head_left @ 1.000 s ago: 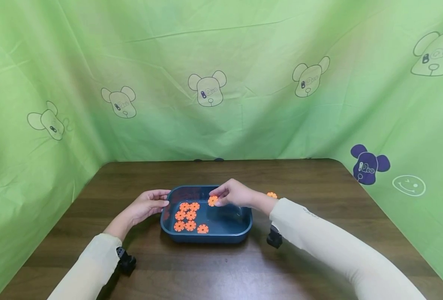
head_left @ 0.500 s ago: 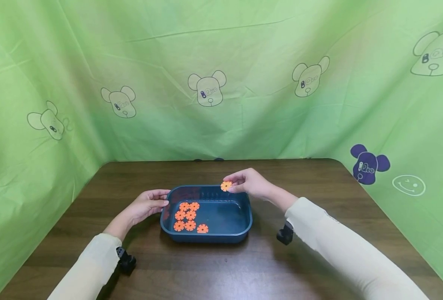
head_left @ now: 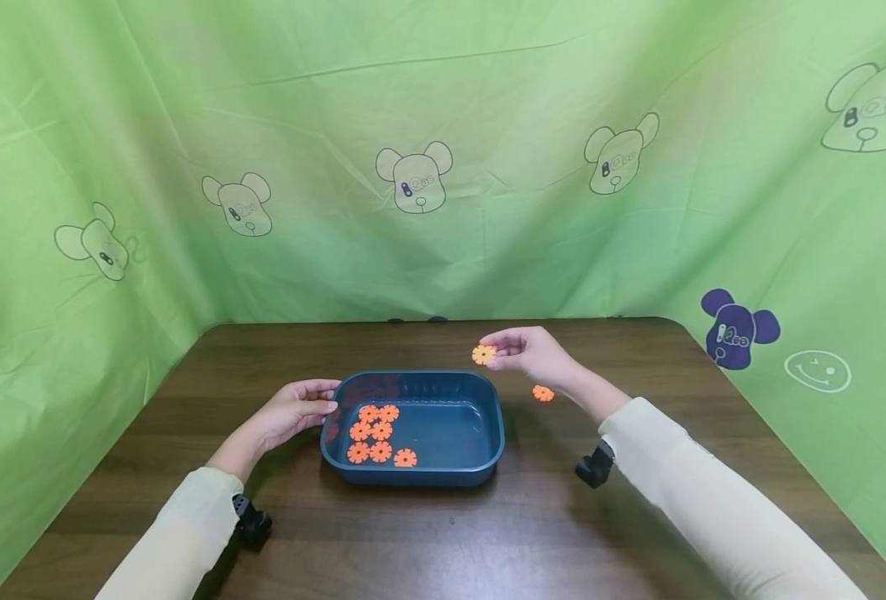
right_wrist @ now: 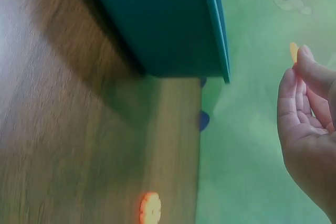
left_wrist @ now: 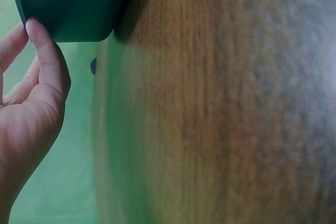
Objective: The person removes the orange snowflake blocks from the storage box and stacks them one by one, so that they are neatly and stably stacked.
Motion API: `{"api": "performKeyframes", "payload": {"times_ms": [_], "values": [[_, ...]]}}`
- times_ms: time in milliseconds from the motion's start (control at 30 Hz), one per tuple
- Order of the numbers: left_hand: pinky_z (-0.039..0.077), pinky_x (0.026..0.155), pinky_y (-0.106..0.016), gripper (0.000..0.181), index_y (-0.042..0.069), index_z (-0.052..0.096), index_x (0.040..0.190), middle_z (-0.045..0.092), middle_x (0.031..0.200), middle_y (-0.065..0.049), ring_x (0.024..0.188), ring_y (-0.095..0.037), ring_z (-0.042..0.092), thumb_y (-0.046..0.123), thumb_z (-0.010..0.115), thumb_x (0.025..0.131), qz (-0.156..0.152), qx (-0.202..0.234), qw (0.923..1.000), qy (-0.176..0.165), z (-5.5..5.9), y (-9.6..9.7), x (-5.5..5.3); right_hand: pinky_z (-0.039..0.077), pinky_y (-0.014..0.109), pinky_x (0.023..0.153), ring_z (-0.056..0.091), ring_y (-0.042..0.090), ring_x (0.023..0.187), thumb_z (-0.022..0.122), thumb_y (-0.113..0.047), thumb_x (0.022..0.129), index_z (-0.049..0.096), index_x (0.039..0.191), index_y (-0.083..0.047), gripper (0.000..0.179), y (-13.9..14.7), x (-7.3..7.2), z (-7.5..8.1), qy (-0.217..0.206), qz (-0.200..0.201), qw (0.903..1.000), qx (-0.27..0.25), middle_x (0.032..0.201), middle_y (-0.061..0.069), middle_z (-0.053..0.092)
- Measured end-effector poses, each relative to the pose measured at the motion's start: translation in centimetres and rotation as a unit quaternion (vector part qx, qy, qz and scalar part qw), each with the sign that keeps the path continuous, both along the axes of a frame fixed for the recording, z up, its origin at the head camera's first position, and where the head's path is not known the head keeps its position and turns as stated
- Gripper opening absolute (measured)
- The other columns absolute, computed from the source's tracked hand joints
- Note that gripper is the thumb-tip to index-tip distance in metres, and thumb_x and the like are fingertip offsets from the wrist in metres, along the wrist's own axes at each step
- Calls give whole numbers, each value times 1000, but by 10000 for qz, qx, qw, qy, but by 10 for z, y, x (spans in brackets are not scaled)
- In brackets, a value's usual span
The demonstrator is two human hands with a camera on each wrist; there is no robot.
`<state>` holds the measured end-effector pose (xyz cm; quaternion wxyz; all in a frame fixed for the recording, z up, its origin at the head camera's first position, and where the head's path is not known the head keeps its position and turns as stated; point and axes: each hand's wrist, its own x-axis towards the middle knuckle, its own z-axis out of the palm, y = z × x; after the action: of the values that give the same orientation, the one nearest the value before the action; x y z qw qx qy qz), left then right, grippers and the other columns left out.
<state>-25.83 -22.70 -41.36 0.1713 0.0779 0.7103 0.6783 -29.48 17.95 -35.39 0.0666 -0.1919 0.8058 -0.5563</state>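
Observation:
A dark blue rectangular plastic bin (head_left: 412, 477) stands on the table with several orange notched, flower-shaped plastic discs (head_left: 380, 451) lying flat in its left part. My left hand (head_left: 296, 410) pinches the bin's left rim between thumb and fingers, as the left wrist view also shows. Past the bin's far right corner, my right hand (head_left: 536, 357) is raised and pinches one orange flower-shaped disc (head_left: 483, 355) by its edge. In the right wrist view this held disc (right_wrist: 294, 52) appears edge-on at the fingertips. Another orange disc (head_left: 543, 393) lies on the table right of the bin, below the right wrist.
The brown wooden table (head_left: 443, 542) runs back to a green cloth backdrop (head_left: 488, 250) printed with bear heads. Black wrist cameras (head_left: 252, 522) hang under both sleeves. The bin's wall rises on all sides of the discs inside.
My right hand, still pinching the disc, has risen out of the bin and moved right and away past its far rim. The table disc shows again beneath the wrist. My left hand stays put.

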Motion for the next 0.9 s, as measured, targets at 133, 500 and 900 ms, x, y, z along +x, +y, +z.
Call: {"api": "performKeyframes", "payload": {"times_ms": [133, 500, 900], "values": [[52, 81, -27, 56, -11, 37, 142, 59, 113, -9, 95, -12, 63, 5, 61, 94, -12, 12, 10000, -6, 1, 0, 1, 53, 26, 78, 61, 15, 88, 74, 1, 83, 62, 120, 9, 40, 10, -2, -2, 34, -157, 9998, -91, 98, 10, 69], [52, 82, -28, 54, -12, 38, 142, 60, 115, -12, 96, -14, 63, 4, 61, 95, -29, 1, 10000, 6, 1, 0, 0, 52, 22, 78, 61, 12, 87, 74, -2, 84, 59, 122, 10, 42, 42, -9, -19, 5, -582, 9981, -187, 99, 9, 67], [52, 83, -28, 55, -12, 37, 142, 60, 116, -12, 97, -14, 63, 5, 61, 95, -13, 9, 10000, -14, 2, 1, 1, 52, 21, 76, 60, 6, 84, 73, -3, 86, 55, 124, 14, 45, 71, -14, -43, -53, -907, 9953, -329, 96, 4, 66]]}}
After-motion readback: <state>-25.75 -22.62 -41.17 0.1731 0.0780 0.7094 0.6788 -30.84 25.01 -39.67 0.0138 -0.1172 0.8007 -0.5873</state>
